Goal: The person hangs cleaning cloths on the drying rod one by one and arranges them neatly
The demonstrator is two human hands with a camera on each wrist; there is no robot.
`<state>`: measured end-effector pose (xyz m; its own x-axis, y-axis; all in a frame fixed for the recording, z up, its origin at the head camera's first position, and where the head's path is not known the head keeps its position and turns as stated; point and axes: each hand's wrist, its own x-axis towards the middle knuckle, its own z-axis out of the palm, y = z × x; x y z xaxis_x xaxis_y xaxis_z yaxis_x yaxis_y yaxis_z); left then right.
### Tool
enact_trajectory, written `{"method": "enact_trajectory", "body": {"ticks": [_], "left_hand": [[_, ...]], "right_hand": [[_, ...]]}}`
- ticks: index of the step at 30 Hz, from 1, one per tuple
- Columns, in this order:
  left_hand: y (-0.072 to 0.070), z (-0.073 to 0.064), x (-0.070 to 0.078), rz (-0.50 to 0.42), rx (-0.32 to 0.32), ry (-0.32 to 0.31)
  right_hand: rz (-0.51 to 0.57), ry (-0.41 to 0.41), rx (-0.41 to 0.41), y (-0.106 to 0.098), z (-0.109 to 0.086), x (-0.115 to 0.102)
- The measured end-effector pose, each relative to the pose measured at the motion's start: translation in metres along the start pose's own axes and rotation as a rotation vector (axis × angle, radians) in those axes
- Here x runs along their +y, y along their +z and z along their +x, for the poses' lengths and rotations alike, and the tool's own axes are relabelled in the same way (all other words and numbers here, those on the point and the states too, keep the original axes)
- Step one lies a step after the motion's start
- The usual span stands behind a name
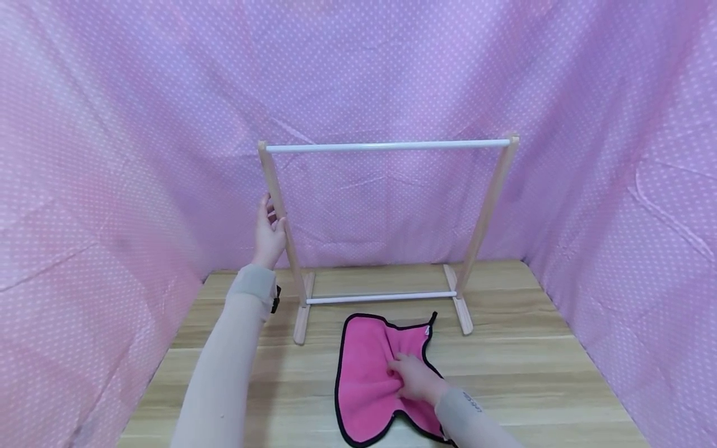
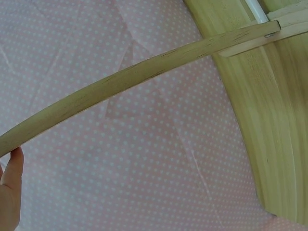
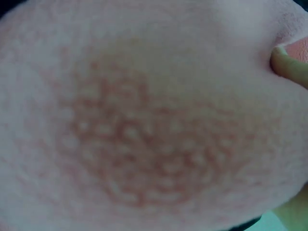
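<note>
My left hand (image 1: 269, 238) holds the left upright (image 1: 273, 180) of a small wooden rack partway up, thumb on the near side. In the left wrist view the thumb (image 2: 14, 171) touches the edge of that upright. On the table lies a pink fleece cloth (image 1: 364, 367) with black binding, a small white label and a short black tab at its upper right corner. My right hand (image 1: 417, 378) pinches it near the middle, and folds gather around the fingers. Blurred fabric fills most of the right wrist view, with a digit (image 3: 288, 67) pressed into it.
The rack has a white top bar (image 1: 386, 147), a white lower bar (image 1: 381, 298) and wooden feet on the wood-grain table (image 1: 538, 373). Pink dotted curtains (image 1: 633, 186) enclose the table at the back and both sides.
</note>
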<state>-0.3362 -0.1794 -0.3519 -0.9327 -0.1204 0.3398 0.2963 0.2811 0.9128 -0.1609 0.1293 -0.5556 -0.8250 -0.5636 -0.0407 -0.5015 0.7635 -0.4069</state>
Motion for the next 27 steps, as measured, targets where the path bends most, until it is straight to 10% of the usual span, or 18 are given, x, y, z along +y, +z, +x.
{"method": "enact_trajectory", "body": {"ticks": [7, 27], "left_hand": [[0.0, -0.003, -0.001, -0.006, -0.011, -0.018], [0.0, -0.004, 0.002, 0.017, -0.005, 0.008]], "right_hand": [[0.061, -0.02, 0.013, -0.002, -0.005, -0.001], [0.096, -0.176, 0.368, -0.012, -0.012, 0.007]]}}
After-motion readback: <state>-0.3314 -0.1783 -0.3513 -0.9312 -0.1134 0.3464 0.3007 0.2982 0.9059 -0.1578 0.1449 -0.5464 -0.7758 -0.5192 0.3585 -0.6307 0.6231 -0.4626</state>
